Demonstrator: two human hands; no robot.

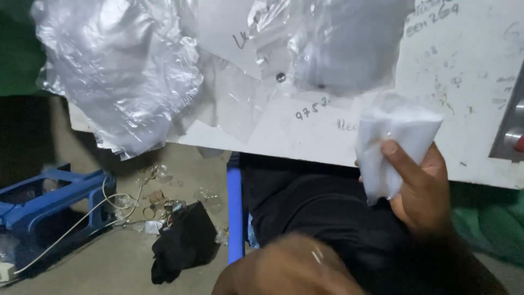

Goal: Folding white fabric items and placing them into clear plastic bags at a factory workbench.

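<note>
My right hand (420, 188) is raised in front of the white table edge (305, 139) and grips a small white folded packet in clear plastic (396, 136), thumb pressed on its front. My left hand or forearm (289, 270) is a blurred shape at the bottom centre, over my dark-clothed lap (322, 210). Its fingers cannot be made out. A thin bright sliver shows on it.
Crumpled clear plastic bags (120, 71) lie piled on the white table, with another bag (338, 43) further right. On the floor are a blue plastic stool (54, 196), a white cable (93, 210), scraps and a black cloth (183, 243). Green fabric (491, 224) lies right.
</note>
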